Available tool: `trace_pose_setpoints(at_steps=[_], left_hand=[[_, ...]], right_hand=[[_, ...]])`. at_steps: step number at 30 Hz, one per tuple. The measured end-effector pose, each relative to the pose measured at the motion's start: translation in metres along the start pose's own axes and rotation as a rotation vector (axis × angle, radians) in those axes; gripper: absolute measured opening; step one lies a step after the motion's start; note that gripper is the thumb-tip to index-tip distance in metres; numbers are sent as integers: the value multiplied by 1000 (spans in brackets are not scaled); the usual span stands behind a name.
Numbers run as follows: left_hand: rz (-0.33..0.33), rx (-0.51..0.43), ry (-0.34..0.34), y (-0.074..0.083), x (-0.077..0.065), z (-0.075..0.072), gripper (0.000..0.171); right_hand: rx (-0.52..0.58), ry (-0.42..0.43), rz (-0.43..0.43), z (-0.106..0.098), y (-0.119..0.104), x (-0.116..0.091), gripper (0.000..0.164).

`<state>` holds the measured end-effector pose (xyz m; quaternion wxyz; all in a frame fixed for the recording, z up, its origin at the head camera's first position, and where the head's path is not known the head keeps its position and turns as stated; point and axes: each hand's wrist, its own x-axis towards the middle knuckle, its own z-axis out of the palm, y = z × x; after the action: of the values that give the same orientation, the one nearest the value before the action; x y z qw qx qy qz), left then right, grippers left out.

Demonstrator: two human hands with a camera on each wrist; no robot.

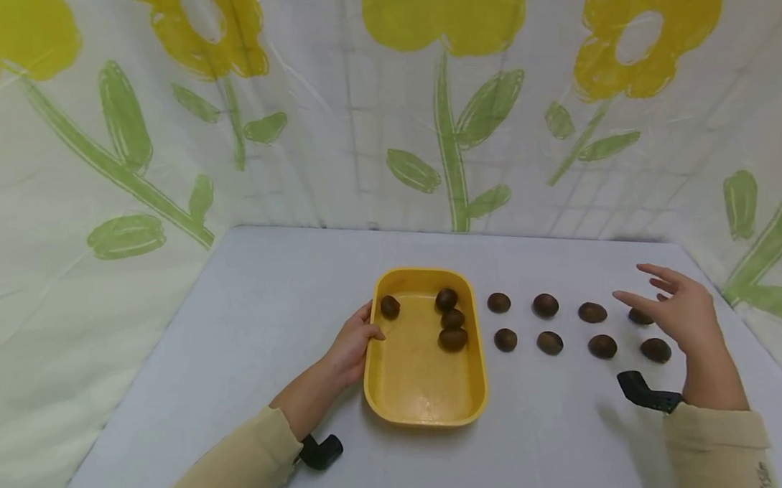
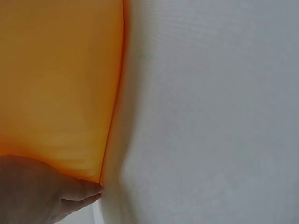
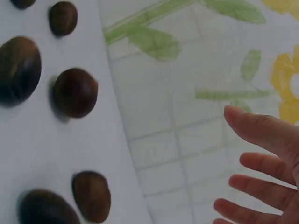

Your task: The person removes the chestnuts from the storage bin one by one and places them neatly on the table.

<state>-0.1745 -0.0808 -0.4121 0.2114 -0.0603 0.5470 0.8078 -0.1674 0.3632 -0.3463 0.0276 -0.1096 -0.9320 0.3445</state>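
Observation:
A yellow rectangular tray [image 1: 422, 386] lies on the table in the head view. My left hand [image 1: 351, 348] grips its left wall, thumb over the rim. In the left wrist view that hand [image 2: 42, 191] shows at the tray's orange-looking side [image 2: 60, 88]. Inside the tray, one brown chestnut [image 1: 389, 307] sits at the upper left and three chestnuts [image 1: 453, 339] line the right wall. My right hand [image 1: 687, 316] hovers above the right end of two chestnut rows, fingers spread and holding nothing. It partly covers one chestnut [image 1: 641, 316].
Several chestnuts [image 1: 545, 305] lie in two rows right of the tray, also seen in the right wrist view as brown chestnuts [image 3: 75, 93]. Behind the white table [image 1: 282, 276] hangs a curtain [image 1: 316, 132] with yellow flowers. Black wrist mounts [image 1: 322, 452] stick out below both hands.

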Motion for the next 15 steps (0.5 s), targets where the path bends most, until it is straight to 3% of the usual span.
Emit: trace_pose_setpoints(at_steps=[6,15], left_hand=[[-3,3,7,-1,0,-1,75],[-3,5,7,-1,0,-1,76]], right_hand=[[-14,-111,-98,12,-35,8,79],[25,-229,-196,49,-90,20,74]])
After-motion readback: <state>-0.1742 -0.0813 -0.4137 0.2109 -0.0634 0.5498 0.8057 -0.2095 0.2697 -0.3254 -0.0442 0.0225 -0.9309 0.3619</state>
